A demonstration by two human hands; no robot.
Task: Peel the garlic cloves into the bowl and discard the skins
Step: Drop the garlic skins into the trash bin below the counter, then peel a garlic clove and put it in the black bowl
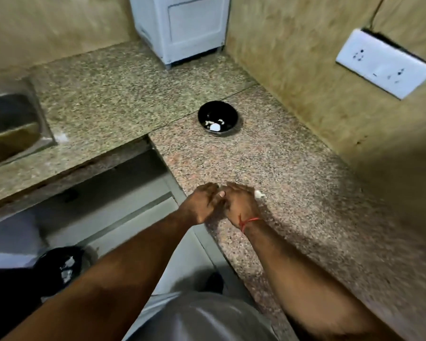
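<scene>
Both hands, left hand [202, 203] and right hand [240, 205], grip one garlic clove [221, 193] above the counter [293, 168].

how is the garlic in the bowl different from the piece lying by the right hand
The garlic in the bowl sits inside the black bowl, far from both hands; the piece on the counter lies on bare granite right beside the right hand. The bowl garlic looks rounder and larger, with pale scraps around it; the counter piece lies alone. Both are whitish.

A single head-worn wide-angle view looks steeply down over the bench [268, 156] corner, close above both forearms.
</scene>
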